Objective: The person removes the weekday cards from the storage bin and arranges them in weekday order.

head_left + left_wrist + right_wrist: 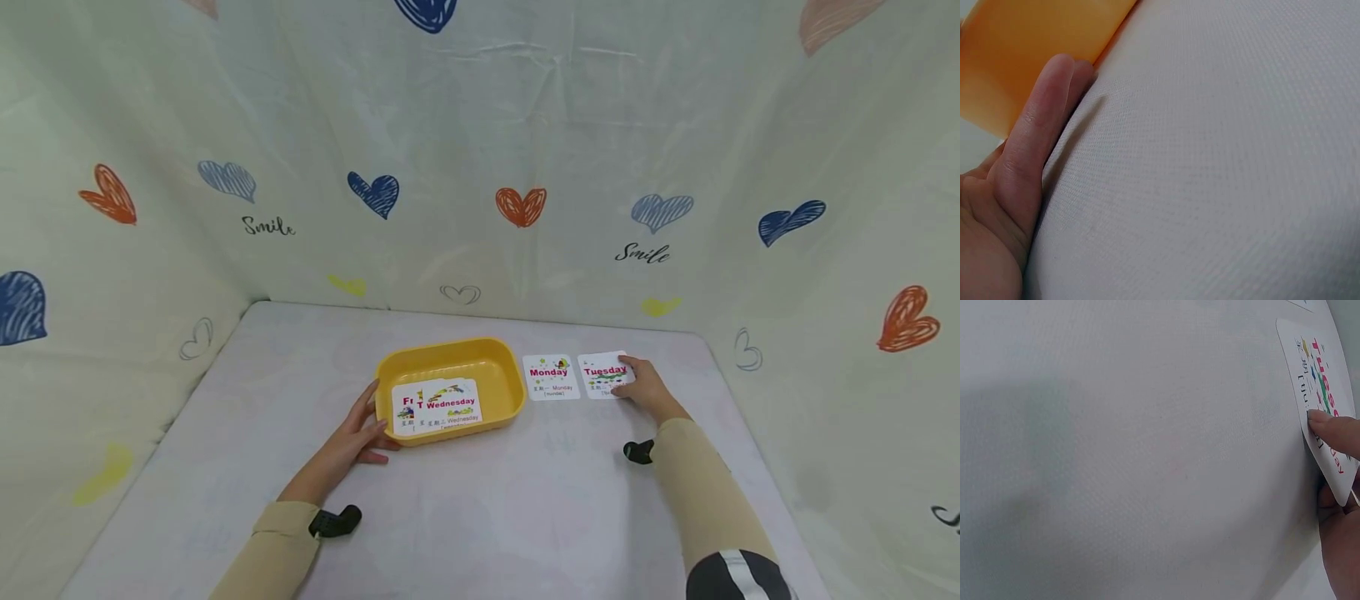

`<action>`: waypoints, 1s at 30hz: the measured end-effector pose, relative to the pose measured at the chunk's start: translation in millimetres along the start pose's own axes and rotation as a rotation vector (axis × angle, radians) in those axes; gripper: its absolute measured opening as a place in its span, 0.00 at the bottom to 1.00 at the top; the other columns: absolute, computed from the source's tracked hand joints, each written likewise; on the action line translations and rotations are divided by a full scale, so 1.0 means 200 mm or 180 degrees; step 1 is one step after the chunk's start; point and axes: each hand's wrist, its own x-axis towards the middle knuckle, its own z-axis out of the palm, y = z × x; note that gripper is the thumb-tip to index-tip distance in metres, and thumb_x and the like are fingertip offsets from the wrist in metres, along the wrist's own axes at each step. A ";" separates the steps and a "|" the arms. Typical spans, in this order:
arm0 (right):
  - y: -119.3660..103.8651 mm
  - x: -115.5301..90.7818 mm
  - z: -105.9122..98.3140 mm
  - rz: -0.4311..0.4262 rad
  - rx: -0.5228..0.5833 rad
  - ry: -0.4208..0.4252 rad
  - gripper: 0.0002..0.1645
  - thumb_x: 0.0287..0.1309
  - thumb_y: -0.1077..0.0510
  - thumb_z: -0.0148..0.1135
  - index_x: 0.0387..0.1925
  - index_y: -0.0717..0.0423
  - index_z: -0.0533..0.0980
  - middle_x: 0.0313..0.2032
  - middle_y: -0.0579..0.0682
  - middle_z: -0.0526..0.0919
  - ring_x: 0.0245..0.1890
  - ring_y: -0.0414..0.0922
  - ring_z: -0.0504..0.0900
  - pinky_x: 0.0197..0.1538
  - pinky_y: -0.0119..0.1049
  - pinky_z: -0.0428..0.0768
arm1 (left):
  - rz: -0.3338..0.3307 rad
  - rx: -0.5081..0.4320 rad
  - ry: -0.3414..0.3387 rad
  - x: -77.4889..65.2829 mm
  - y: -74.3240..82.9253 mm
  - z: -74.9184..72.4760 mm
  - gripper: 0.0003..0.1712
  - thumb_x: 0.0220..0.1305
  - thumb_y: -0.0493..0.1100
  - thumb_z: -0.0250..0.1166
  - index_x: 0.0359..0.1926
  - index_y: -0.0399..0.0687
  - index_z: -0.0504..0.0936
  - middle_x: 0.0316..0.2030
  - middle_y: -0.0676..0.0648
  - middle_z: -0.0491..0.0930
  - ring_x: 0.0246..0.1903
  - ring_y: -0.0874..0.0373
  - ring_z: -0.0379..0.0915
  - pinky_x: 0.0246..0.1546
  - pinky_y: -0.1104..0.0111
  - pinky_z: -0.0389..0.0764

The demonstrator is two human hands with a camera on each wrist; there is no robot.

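A yellow plastic tray (510, 398) sits on the table with white day cards (447, 407) overlapping inside, "Wednesday" on top. My left hand (347, 446) rests against the tray's left end and front corner. In the left wrist view, straight fingers (1038, 119) lie along its outer wall, low by the table. My right hand (648, 390) pinches the right side of the Tuesday card (597, 375), thumb on the printed face and fingers beneath its edge in the right wrist view. Just left of it lies the Monday card (551, 377), face up, close beside it.
The white table (480, 517) ends at a pale curtain (450, 117) printed with hearts and "Smile", which hangs along the back and both sides. A dark strap with a black piece (336, 522) is worn on the left wrist, another black piece (639, 452) on the right.
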 end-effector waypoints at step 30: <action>-0.16 -0.10 -0.03 -0.0245 0.0425 0.0199 0.45 0.57 0.62 0.68 0.73 0.58 0.57 0.68 0.66 0.59 0.63 0.64 0.62 0.63 0.60 0.65 | -0.0038 -0.0071 0.0062 0.01 0.00 0.01 0.43 0.72 0.47 0.56 0.75 0.79 0.40 0.74 0.42 0.47 0.42 0.45 0.82 0.37 0.59 0.84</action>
